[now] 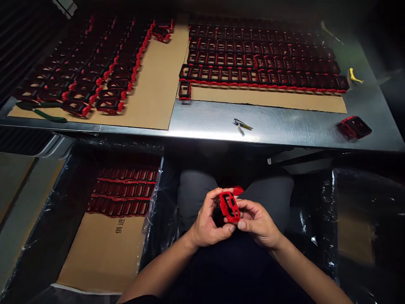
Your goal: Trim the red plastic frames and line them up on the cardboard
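Observation:
Above my lap, my left hand (210,221) and my right hand (257,221) both grip a small red plastic frame (233,207) with openings and a black inner part. Left fingers and thumb wrap its left side and lower edge. My right thumb and fingers pinch its right side near the bottom. Just behind the frame shows a round red piece (238,191); what it belongs to I cannot tell. On the metal table (209,118) beyond lie rows of similar red and black frames (234,75), with a single one (355,127) near the right front corner.
Cardboard sheets (155,101) carry the rows on the table. Small nippers (243,125) lie near its front edge, a green-handled tool (50,115) at left, a yellow piece (356,76) at right. A plastic-lined box (101,253) at lower left holds more frames on cardboard.

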Motion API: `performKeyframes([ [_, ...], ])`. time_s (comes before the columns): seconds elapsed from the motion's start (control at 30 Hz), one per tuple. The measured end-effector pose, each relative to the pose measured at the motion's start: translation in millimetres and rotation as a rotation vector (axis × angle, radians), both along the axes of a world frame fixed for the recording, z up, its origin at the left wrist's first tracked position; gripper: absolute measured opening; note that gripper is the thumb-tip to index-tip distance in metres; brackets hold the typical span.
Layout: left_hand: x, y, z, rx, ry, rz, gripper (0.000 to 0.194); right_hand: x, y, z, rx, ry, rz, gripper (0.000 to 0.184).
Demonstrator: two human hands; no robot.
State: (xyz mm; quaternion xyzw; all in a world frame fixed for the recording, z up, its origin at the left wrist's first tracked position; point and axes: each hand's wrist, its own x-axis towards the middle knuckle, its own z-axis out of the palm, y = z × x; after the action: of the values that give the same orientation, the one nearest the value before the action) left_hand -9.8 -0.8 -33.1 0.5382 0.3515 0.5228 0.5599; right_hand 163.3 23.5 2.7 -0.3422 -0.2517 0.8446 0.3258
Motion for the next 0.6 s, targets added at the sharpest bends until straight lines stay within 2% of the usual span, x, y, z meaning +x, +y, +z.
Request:
performKeyframes([
  [0.1,-3,1,-0.1,0.001,-0.009,0.006,0.078,2,4,0.2,0.049,-0.056,-0.018,0.035],
  [0.17,-5,2,4.4,-0.016,-0.013,0.057,0.07,7,8,2.5,0.159,-0.177,-0.02,0.032],
  [0.27,-12,3,21.5,-0.107,0.166,0.18,0.044,17,14,7.3,0.497,-0.463,0.062,0.024],
  [0.33,-22,3,35.9,-0.17,0.378,0.183,0.028,18,19,8.3,0.761,-0.585,0.187,0.026],
  [0.37,-29,2,42.1,-0.178,0.46,0.143,0.026,15,22,8.0,0.878,-0.602,0.248,0.029],
  [0.43,-53,-4,49.3,-0.194,0.544,0.078,0.034,6,25,6.5,1.066,-0.587,0.335,0.037],
  [0.47,-68,-10,49.9,-0.251,0.574,0.123,0.038,0,25,5.9,1.133,-0.575,0.361,0.041],
  [0.5,-86,-18,48.3,-0.343,0.609,0.225,0.039,-6,25,5.5,1.183,-0.567,0.376,0.044],
  [0.6,-145,-53,31.9,-0.691,0.722,0.701,0.031,-15,25,3.0,1.22,-0.561,0.379,0.044],
])
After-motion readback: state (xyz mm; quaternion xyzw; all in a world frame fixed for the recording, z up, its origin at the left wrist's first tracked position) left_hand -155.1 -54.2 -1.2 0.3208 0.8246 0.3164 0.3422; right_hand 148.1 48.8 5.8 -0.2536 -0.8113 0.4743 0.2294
